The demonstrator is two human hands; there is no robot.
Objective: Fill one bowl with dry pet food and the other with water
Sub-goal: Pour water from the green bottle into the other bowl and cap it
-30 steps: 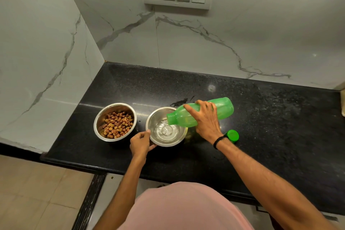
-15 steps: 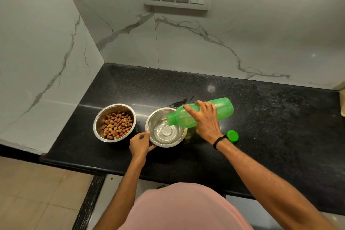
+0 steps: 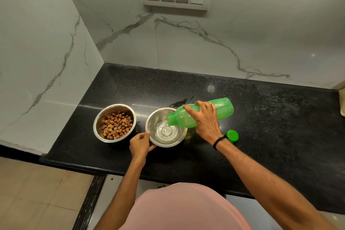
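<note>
Right hand (image 3: 205,117) grips the tilted green plastic bottle (image 3: 201,114), whose stream, unchanged from a moment ago, lands in the right-hand round steel bowl (image 3: 166,128); water there has deepened slightly. Left hand (image 3: 141,143) pinches that bowl's rim. The left-hand steel bowl of brown kibble (image 3: 114,123) stands just beside it, filled, so only watering remains.

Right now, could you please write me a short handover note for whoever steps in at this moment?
Right hand: gripping the green bottle, tipped with its mouth over the water bowl; water is streaming in.
Left hand: steadying that bowl at its near-left rim.
Food bowl, to the left on the black counter: already holds kibble.
Bottle cap: off, lying on the counter by the right wrist.
Done: the food.
Left: finish pouring, since the water looks shallow, then set the bottle upright and probably cap it.
</note>
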